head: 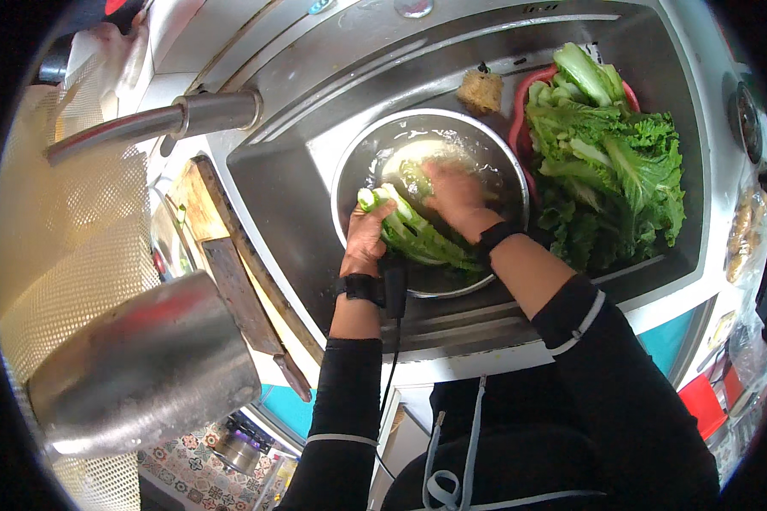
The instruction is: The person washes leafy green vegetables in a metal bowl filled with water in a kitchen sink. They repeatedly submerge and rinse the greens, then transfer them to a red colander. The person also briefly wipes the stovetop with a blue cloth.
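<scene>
My left hand (365, 233) grips several leafy green stalks (415, 233) by their pale cut ends. Their leaves slope down to the right into a round metal basin (342, 249) of water. Over the middle of that water is my right hand (457, 195), blurred by motion. Its fingertips are at the churned surface beside something pale green, and whether they hold any of it cannot be made out. Close to the basin's right side, a red plastic basket (519, 124) is heaped with leafy greens (607, 166) that spill over its front.
Basin and basket stand inside a stainless steel sink (275, 211). A loofah-like scrubber (480, 91) lies behind them. To the left are the faucet (217, 118), a wooden cutting board (195, 198) with a cleaver (243, 294) on it, and a large metal pot (147, 364).
</scene>
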A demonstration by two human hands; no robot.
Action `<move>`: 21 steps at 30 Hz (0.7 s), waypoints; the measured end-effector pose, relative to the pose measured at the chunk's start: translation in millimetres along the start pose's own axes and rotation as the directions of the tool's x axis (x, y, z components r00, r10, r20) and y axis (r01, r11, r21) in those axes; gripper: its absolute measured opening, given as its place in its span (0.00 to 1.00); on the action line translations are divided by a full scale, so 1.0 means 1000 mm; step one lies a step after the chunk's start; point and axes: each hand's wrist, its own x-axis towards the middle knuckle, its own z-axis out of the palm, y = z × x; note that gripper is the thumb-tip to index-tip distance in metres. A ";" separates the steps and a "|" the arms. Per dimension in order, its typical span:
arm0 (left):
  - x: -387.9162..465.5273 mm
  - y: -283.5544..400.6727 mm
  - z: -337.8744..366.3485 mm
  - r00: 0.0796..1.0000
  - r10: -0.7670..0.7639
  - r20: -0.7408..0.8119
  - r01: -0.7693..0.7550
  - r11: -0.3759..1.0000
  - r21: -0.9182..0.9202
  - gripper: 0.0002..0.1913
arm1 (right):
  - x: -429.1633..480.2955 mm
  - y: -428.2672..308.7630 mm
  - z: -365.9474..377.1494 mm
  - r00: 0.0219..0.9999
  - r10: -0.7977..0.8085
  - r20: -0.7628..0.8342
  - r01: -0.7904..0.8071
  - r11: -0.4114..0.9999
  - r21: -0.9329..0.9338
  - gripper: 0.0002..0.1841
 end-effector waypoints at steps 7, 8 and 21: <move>0.002 0.005 0.012 0.995 0.085 0.051 -0.078 0.988 -0.131 0.15 | 0.012 0.015 -0.003 0.777 0.206 0.595 -0.550 0.682 0.482 0.12; -0.002 0.010 0.014 0.992 0.075 0.105 -0.063 0.992 -0.113 0.15 | 0.010 0.016 -0.010 0.771 0.201 0.604 -0.574 0.629 0.524 0.12; -0.041 0.038 0.031 0.974 0.189 0.127 -0.187 0.982 -0.031 0.14 | -0.019 -0.031 -0.024 0.917 0.085 0.389 -0.318 0.743 0.589 0.07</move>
